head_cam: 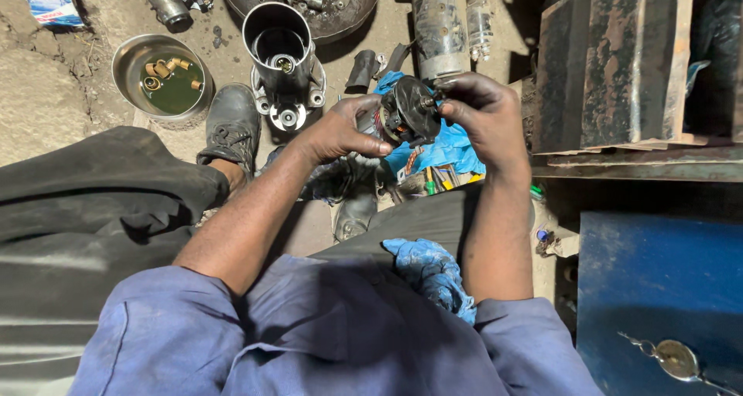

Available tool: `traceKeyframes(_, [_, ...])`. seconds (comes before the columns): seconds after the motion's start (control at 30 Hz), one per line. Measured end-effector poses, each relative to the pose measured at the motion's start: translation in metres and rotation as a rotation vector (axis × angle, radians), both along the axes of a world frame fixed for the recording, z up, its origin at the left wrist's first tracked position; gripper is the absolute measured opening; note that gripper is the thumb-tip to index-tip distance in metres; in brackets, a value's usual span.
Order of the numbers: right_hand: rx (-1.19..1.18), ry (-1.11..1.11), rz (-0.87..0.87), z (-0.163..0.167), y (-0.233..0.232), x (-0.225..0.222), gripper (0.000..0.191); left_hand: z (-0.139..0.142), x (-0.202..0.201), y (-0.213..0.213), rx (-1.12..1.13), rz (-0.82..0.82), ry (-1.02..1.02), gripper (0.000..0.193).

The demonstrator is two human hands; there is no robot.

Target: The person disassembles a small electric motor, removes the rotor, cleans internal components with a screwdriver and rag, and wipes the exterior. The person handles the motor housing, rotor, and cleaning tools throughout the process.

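At frame centre, you are gripping a dark round motor part (408,113): left hand (338,130) fingers wrapping it, right hand (484,109) fingers pinching its edge.

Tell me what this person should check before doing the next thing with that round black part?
1. Round black part gripped by both hands: ok, left hand and right hand both hold it.
2. Part held clear of the ground: ok.
3. Blue cloth lies under it to catch drops: ok.
4. Metal bowl with small brass pieces upright: ok.
5. Open grey cylinder housing standing upright nearby: ok.
6. Part's far face clean: cannot tell, hidden.
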State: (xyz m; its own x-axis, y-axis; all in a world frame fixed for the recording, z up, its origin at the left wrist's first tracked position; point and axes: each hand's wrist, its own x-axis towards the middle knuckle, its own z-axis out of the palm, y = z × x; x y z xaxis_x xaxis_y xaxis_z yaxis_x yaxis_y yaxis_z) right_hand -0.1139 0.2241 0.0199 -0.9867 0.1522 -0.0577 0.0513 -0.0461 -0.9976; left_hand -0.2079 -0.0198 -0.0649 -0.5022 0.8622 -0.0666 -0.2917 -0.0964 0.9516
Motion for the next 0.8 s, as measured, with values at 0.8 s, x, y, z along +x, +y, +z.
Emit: traceKeyframes(0.8, [0.139,0.412,-0.092,0.028,-0.014,0.012,0.035,0.041,0.004,0.014,0.136,0.005,-0.026,0.074])
